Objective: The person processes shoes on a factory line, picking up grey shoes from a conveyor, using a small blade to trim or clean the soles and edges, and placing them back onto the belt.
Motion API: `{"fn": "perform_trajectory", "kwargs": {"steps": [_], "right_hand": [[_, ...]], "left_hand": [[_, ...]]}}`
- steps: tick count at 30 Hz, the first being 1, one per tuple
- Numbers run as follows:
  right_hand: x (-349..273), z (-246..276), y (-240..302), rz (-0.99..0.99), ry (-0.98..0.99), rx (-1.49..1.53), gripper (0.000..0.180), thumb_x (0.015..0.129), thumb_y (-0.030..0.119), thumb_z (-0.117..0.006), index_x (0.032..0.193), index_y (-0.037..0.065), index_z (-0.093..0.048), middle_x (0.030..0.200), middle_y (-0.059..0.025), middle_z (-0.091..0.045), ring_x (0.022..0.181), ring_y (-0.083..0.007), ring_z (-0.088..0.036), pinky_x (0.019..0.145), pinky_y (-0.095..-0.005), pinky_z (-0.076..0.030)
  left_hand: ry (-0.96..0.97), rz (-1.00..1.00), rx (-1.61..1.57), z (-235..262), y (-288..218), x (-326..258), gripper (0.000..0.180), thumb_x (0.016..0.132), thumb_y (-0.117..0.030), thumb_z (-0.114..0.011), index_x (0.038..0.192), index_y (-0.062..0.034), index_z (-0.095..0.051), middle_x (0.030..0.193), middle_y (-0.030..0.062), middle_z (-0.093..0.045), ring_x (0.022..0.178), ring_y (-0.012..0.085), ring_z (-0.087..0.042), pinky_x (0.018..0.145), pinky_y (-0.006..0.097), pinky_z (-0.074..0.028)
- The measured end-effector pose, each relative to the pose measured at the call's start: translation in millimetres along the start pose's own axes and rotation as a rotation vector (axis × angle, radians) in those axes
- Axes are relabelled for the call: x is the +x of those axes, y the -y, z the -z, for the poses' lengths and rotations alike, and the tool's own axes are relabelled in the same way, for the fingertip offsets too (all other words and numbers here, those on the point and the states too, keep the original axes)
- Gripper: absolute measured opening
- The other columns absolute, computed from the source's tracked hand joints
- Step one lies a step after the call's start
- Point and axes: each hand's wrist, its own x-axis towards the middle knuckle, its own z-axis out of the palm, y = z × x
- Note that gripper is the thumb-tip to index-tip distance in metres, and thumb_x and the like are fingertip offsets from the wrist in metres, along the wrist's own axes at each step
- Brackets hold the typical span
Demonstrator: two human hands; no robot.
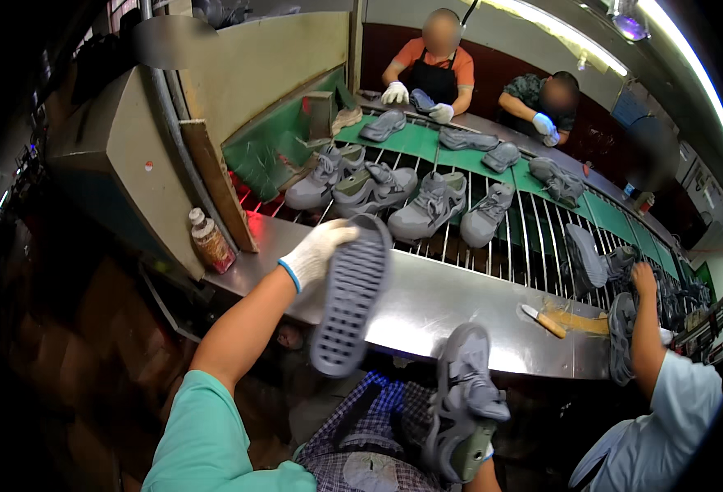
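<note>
My left hand [318,252], in a white knit glove with a blue cuff, grips a grey shoe sole [352,295] by its upper end. The sole hangs upright over the steel ledge's near edge, its side with a grid of square recesses facing me. Low in front of my body is a grey sneaker [462,402] with a green insole in its opening. My right hand [488,453] holds it from behind and below. Only a bit of that glove shows, and most of its fingers are hidden by the shoe. Sole and sneaker are apart.
A steel ledge [411,287] borders a rod conveyor carrying several grey sneakers [431,205] and soles. A knife [543,321] with a wooden handle and a bottle [211,240] stand on the ledge. A co-worker's arm [647,328] reaches in at right; gloved co-workers stand across.
</note>
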Motion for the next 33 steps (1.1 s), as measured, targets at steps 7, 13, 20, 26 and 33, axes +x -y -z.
{"fn": "perform_trajectory", "kwargs": {"steps": [7, 13, 20, 26, 33], "right_hand": [[-21.1, 53.5, 42.6, 0.079, 0.076, 0.615, 0.069, 0.101, 0.062, -0.065, 0.136, 0.003, -0.061, 0.116, -0.0088, -0.069, 0.102, -0.0194, -0.065, 0.091, -0.0362, -0.058], [-49.4, 0.0, -7.8, 0.187, -0.281, -0.053, 0.086, 0.101, 0.073, -0.054, 0.155, 0.006, -0.05, 0.138, -0.0148, -0.066, 0.117, -0.0276, -0.068, 0.098, -0.0431, -0.06], [-65.1, -16.5, -14.2, 0.247, -0.236, -0.262, 0.075, 0.112, 0.061, -0.045, 0.156, -0.001, -0.05, 0.144, -0.0163, -0.066, 0.123, -0.0244, -0.067, 0.104, -0.0407, -0.058], [-64.5, -51.3, -3.9, 0.295, -0.319, -0.529, 0.063, 0.117, 0.047, -0.04, 0.145, -0.006, -0.059, 0.134, -0.014, -0.071, 0.116, -0.0192, -0.069, 0.105, -0.035, -0.055], [-66.0, -57.1, -3.6, 0.356, -0.228, -0.637, 0.067, 0.115, 0.051, -0.045, 0.145, -0.008, -0.058, 0.134, -0.0147, -0.071, 0.118, -0.0181, -0.067, 0.104, -0.0337, -0.055]], "left_hand": [[0.312, -0.087, 0.222, -159.0, 38.5, -60.7, 0.057, 0.103, -0.015, -0.069, 0.154, 0.0035, -0.049, 0.146, 0.0131, -0.062, 0.133, 0.0219, -0.06, 0.12, 0.036, -0.043], [0.474, -0.257, 0.527, -192.0, 118.1, -80.1, 0.069, 0.098, -0.011, -0.071, 0.16, 0.0001, -0.043, 0.16, 0.0174, -0.051, 0.15, 0.028, -0.047, 0.126, 0.043, -0.036], [0.69, -0.339, 0.581, -228.4, 83.2, -74.8, 0.096, 0.074, -0.048, -0.098, 0.146, 0.0034, -0.06, 0.151, 0.0235, -0.059, 0.138, 0.034, -0.06, 0.118, 0.043, -0.047], [0.727, -0.582, 0.806, -230.2, 73.6, -81.0, 0.103, 0.069, -0.053, -0.099, 0.147, 0.0006, -0.059, 0.15, 0.0258, -0.058, 0.136, 0.0398, -0.061, 0.113, 0.046, -0.051], [0.743, -0.579, 0.795, -228.5, 71.0, -86.1, 0.094, 0.072, -0.045, -0.1, 0.145, -0.0011, -0.06, 0.149, 0.0251, -0.058, 0.134, 0.04, -0.062, 0.111, 0.047, -0.053]]}}
